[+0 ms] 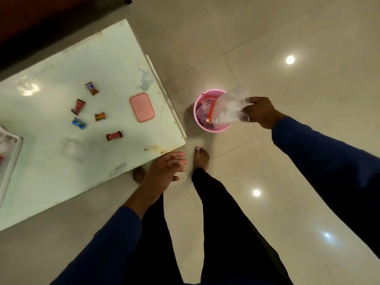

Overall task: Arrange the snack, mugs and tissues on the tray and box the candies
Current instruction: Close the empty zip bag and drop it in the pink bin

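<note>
Several wrapped candies lie loose on the pale green table [61, 182]: one at the top [92, 88], a red one [78, 106], a brown one [100, 116], a blue one [79, 123] and a red one [114, 135] nearest me. A pink lid [141, 107] lies flat near the table's right edge. A clear box [71, 149] stands faintly visible below the candies. My right hand [258, 112] grips a clear plastic zip bag [226, 110] over the pink bin [207, 126] on the floor. My left hand [166, 167] hovers empty, fingers spread, off the table's near corner.
A white tray [10, 153] shows only its corner at the left edge. The bin holds crumpled wrappers. My bare feet [201, 157] stand on glossy beige tiles between table and bin. A dark red surface lies beyond the table at top left.
</note>
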